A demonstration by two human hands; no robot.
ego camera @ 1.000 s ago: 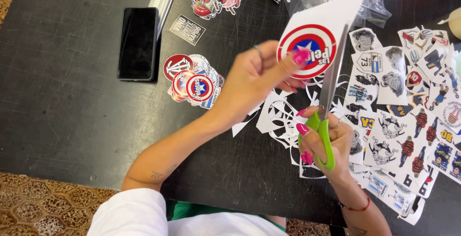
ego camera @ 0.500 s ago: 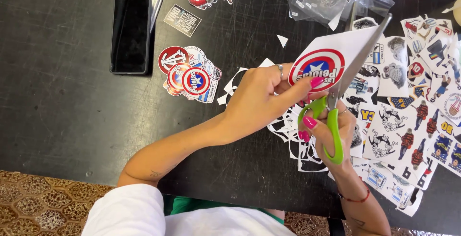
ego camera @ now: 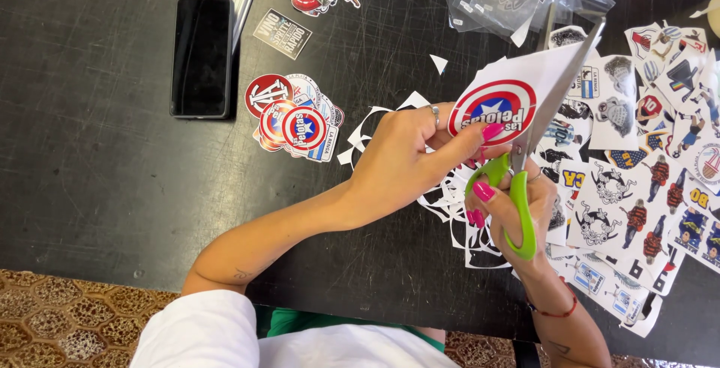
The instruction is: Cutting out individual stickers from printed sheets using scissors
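Your left hand (ego camera: 401, 154) pinches sticker (ego camera: 501, 106) at its lower edge, held above table (ego camera: 97, 188) near right edge. Your right hand (ego camera: 510, 210) grips scissors (ego camera: 536, 143), blades parted, long axis running up-right along sticker's right side. Left hand nearer sticker.
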